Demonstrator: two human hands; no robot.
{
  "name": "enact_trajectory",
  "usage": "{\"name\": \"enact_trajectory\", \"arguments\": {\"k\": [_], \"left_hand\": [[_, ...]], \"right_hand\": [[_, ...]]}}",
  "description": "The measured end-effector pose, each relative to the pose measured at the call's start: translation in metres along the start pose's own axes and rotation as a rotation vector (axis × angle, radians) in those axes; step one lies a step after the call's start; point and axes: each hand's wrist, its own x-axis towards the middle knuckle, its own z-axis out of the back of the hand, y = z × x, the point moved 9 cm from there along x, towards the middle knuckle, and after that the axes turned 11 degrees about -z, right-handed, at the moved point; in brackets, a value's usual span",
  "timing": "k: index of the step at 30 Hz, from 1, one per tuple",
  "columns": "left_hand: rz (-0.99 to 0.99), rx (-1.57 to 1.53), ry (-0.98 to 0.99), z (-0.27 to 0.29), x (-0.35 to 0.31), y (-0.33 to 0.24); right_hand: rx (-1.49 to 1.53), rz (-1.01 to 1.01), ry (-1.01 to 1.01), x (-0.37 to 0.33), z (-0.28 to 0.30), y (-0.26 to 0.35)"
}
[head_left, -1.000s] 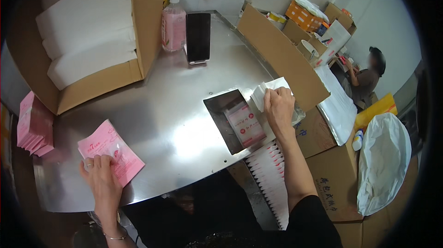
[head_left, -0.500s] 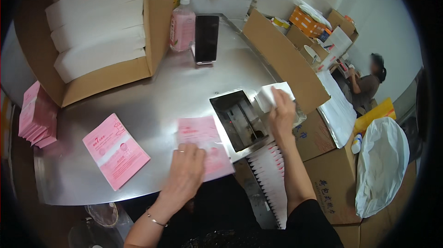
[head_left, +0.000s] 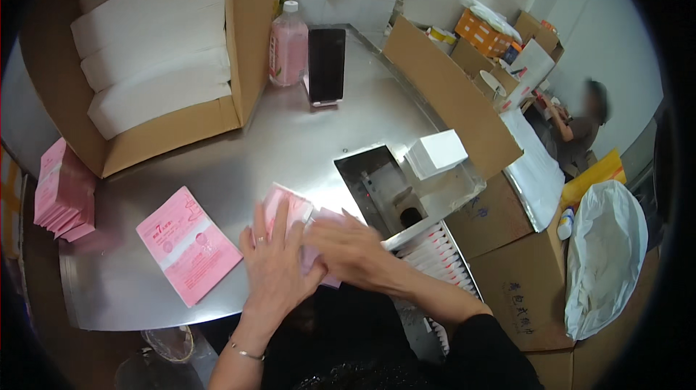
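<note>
A thin pink-and-white printed packet [head_left: 296,206] lies near, mid-bench, on brushed steel [head_left: 290,154], partly beneath my hands. My left hand [head_left: 279,272] rests on it, fingers spread wide; my right hand [head_left: 355,254] blurs, its grip impossible to tell. The packet seems light, floppy and slippery, best pinched by its edges. Left lies a flat pink printed stack [head_left: 190,249]; far right, a white folded-paper block [head_left: 439,154].

We now see the right hand [head_left: 348,251] off the white stack [head_left: 437,153], joining the left hand [head_left: 279,268] at the pink packet [head_left: 291,205].
</note>
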Motion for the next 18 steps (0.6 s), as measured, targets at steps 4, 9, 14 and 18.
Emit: {"name": "enact_trajectory", "arguments": {"k": [4,9,14,18], "left_hand": [[0.059,0.076,0.138,-0.005,-0.012,0.003],[0.017,0.147,0.101,0.000,0.010,-0.010],[-0.024,0.116,0.101,0.003,0.012,-0.004],[-0.042,0.118,0.102,-0.014,0.011,-0.011]], "right_hand": [[-0.834,-0.370,-0.367,-0.003,0.108,-0.094],[-0.852,-0.547,-0.372,-0.018,0.136,-0.167],[-0.748,-0.578,-0.403,-0.016,0.146,-0.166],[-0.602,-0.458,-0.506,-0.025,0.150,-0.161]]}}
